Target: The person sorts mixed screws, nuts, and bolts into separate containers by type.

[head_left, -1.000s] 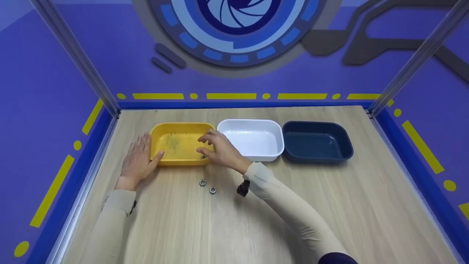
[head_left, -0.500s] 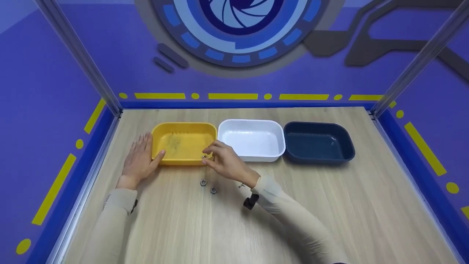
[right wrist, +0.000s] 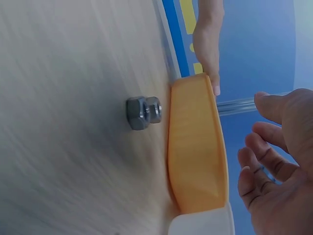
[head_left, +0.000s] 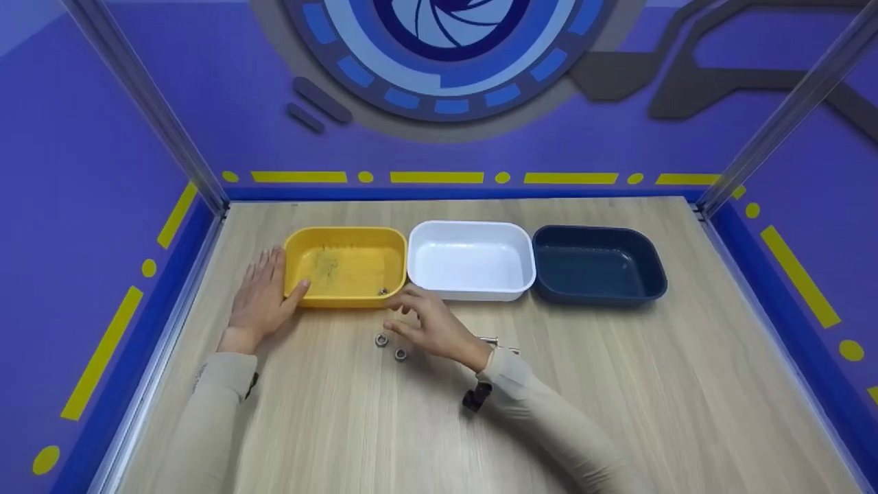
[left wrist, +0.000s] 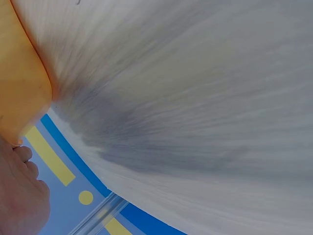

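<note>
My left hand (head_left: 259, 302) lies against the left end of the yellow tray (head_left: 343, 299), its thumb over the near rim. One metal nut (head_left: 383, 291) sits in that tray's near right corner. My right hand (head_left: 435, 326) hovers over the table in front of the trays, thumb and fingers apart and loosely bent; I see nothing gripped. Two hex nuts, a farther nut (head_left: 381, 339) and a nearer nut (head_left: 400, 354), lie on the table just left of it. In the right wrist view the nearer nut (right wrist: 138, 113) partly covers the other.
A white tray (head_left: 471, 295) and a dark blue tray (head_left: 600, 298) stand in a row right of the yellow one. Metal screws (head_left: 489, 340) lie partly hidden behind my right wrist. Blue-purple panels (head_left: 439, 154) enclose the table (head_left: 329, 412) at the back and sides.
My right hand has drawn back from the yellow tray toward the near right, leaving the nut in the tray's corner in plain view. The screws have come into view. My left hand stays put.
</note>
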`<state>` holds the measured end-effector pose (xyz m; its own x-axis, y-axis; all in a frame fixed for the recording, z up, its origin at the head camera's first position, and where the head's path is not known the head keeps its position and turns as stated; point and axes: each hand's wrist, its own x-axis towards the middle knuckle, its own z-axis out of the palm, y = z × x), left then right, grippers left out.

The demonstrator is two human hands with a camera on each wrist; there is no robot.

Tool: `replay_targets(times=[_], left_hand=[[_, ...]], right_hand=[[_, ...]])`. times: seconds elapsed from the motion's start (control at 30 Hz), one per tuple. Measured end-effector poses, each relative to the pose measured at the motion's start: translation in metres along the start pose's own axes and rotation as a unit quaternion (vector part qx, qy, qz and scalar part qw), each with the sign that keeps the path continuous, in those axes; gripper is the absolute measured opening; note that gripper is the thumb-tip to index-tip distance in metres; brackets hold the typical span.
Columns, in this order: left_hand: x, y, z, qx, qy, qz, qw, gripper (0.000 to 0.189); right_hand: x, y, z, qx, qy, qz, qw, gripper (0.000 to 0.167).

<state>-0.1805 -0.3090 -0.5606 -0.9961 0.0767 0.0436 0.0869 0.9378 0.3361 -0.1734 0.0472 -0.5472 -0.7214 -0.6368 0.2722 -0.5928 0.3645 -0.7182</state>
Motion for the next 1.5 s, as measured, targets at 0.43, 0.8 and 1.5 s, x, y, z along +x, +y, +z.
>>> replay_targets(times=[0.43, 0.8, 1.5], left_hand=[[0.000, 0.000, 0.001, -0.004, 0.005, 0.000, 1.0000, 0.093], [-0.002, -0.006, -0.001, -0.015, 0.011, -0.003, 0.9998, 0.094], [-0.001, -0.002, 0.001, -0.015, 0.010, 0.003, 0.9998, 0.094]], right_hand=[[-0.016, 0.017, 0.009, 0.023, -0.031, -0.007, 0.9992, 0.031], [-0.023, 0.027, 0.019, 0.018, -0.099, 0.004, 0.9949, 0.038], [-0.026, 0.038, 0.023, -0.002, -0.147, -0.011, 0.9890, 0.025]])
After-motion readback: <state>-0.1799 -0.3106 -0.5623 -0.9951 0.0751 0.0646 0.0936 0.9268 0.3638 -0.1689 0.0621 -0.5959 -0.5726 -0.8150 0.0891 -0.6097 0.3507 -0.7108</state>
